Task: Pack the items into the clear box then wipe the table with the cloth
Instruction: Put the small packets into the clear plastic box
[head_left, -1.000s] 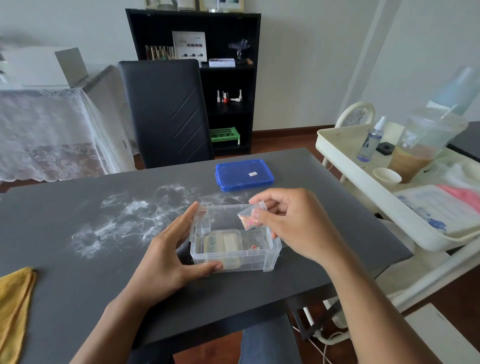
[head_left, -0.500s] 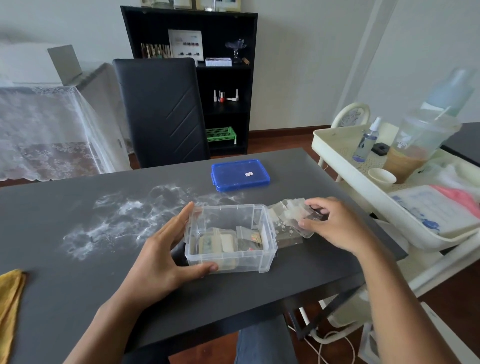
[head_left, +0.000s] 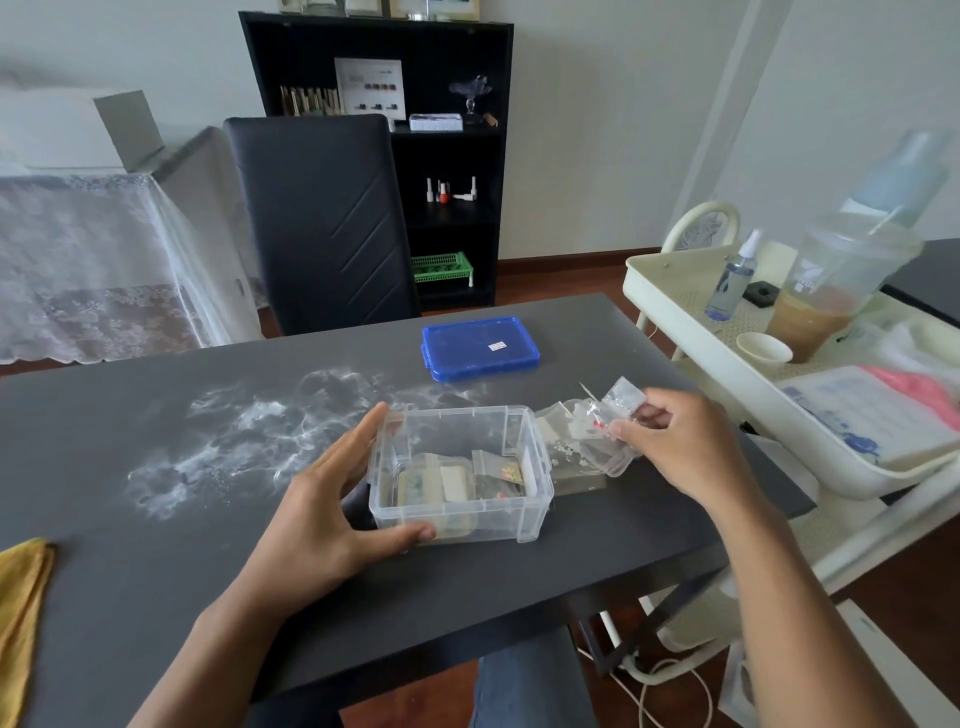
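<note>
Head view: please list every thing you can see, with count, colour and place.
Clear box: one, transparent, table middle, packets inside.
Small packets: several, clear, right of box.
Lid: one, blue, behind box.
Cloth: one, yellow, table's left edge.
White smear: on grey table.
Chair: one, black, behind table.
Shelf: one, black, at wall.
Cart: one, cream, right; spray bottle, drink cup.
Left hand: holds box.
Right hand: pinches one packet.
</note>
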